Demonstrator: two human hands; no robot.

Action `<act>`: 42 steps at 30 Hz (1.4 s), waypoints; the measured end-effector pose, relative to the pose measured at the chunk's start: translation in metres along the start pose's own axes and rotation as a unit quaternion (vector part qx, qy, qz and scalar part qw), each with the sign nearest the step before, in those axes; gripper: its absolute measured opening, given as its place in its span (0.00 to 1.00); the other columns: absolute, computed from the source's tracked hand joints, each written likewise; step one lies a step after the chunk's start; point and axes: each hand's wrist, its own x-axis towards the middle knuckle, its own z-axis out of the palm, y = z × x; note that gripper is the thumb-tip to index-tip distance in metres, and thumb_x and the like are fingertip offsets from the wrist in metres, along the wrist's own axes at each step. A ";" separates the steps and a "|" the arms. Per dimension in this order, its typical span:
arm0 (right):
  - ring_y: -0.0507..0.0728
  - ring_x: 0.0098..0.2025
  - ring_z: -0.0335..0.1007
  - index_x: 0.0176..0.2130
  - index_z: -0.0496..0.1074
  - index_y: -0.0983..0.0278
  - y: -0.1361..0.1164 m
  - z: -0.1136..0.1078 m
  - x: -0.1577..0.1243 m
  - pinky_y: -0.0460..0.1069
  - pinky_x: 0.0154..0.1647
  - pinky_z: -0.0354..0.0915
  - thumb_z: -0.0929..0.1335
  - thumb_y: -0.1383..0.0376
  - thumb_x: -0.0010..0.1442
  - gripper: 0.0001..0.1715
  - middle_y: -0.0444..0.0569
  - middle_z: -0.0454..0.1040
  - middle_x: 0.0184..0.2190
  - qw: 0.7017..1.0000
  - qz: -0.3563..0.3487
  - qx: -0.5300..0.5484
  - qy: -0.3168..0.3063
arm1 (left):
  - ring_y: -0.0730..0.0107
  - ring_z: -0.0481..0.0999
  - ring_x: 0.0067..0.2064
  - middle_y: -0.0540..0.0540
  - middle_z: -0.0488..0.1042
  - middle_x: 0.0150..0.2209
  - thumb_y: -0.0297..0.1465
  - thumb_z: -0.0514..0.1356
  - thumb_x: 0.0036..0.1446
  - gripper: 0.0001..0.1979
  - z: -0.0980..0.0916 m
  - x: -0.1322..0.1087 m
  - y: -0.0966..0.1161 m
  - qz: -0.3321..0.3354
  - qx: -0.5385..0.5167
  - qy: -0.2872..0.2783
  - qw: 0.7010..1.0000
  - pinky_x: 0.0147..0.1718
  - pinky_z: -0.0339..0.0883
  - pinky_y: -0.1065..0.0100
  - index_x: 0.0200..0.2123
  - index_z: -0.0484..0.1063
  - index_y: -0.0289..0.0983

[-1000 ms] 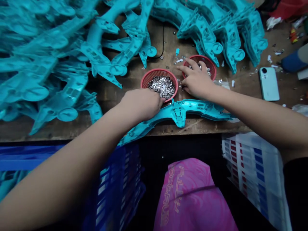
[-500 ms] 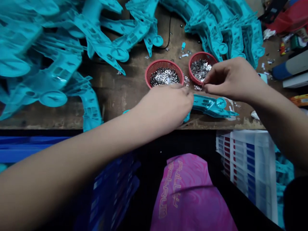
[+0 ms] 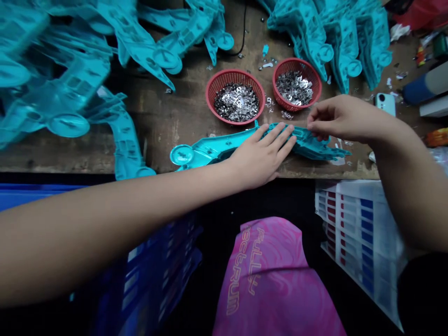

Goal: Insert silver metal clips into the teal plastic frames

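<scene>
A long turquoise plastic part (image 3: pixel 217 144) with a round disc at its left end lies along the table's front edge. Flat across its middle rests my left hand (image 3: pixel 261 154), fingers stretched and slightly apart. My right hand (image 3: pixel 345 119) is pinched over the part's right portion; whatever sits between the fingertips is too small or hidden to make out. Just behind the part stand two red plastic baskets, the left basket (image 3: pixel 210 100) and the right basket (image 3: pixel 318 93). Small shiny metal clips (image 3: pixel 240 100) fill the left one, and similar metal pieces (image 3: pixel 294 87) the right one.
Turquoise parts are heaped at the left (image 3: pixel 77 79), with more stacked at the back right (image 3: pixel 339 42). Loose clips lie around the baskets. A light blue phone (image 3: pixel 385 103) is at the right. Below the edge are a white crate (image 3: pixel 353 224) and blue crates (image 3: pixel 157 270).
My left hand has lowered and spread flat on the turquoise part, uncovering more of it. The pinched right hand has moved from beside the right basket to over the part's right portion.
</scene>
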 end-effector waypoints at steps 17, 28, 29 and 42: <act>0.69 0.48 0.92 0.44 0.86 0.58 0.005 0.009 0.008 0.64 0.55 0.89 0.89 0.57 0.71 0.15 0.58 0.89 0.39 0.997 0.026 0.042 -0.054 | 0.26 0.39 1.00 0.27 0.36 0.99 0.33 0.66 0.76 0.59 0.004 0.001 0.006 -0.013 0.005 -0.033 0.999 0.97 0.42 0.24 1.00 0.43 0.30; 0.70 0.44 0.91 0.42 0.87 0.58 0.000 0.015 0.013 0.67 0.53 0.89 0.90 0.57 0.67 0.16 0.56 0.88 0.37 0.998 0.045 0.024 -0.036 | 0.24 0.38 1.00 0.25 0.34 1.00 0.36 0.70 0.77 0.61 0.003 0.003 0.005 -0.010 0.003 -0.046 0.999 0.97 0.39 0.24 1.00 0.42 0.30; 0.70 0.43 0.91 0.42 0.86 0.58 -0.001 0.015 0.013 0.67 0.52 0.89 0.90 0.56 0.67 0.17 0.56 0.88 0.36 0.998 0.044 0.023 -0.035 | 0.24 0.37 1.00 0.25 0.34 1.00 0.36 0.70 0.76 0.61 0.004 0.003 0.004 -0.010 0.001 -0.045 0.999 0.97 0.38 0.24 1.00 0.41 0.31; 0.71 0.42 0.90 0.41 0.84 0.59 -0.004 0.018 0.012 0.66 0.51 0.88 0.90 0.55 0.68 0.19 0.59 0.87 0.35 0.998 0.050 0.026 -0.029 | 0.24 0.37 1.00 0.25 0.33 1.00 0.36 0.71 0.75 0.62 0.000 0.004 0.005 -0.013 -0.001 -0.056 0.998 0.98 0.38 0.26 0.99 0.43 0.29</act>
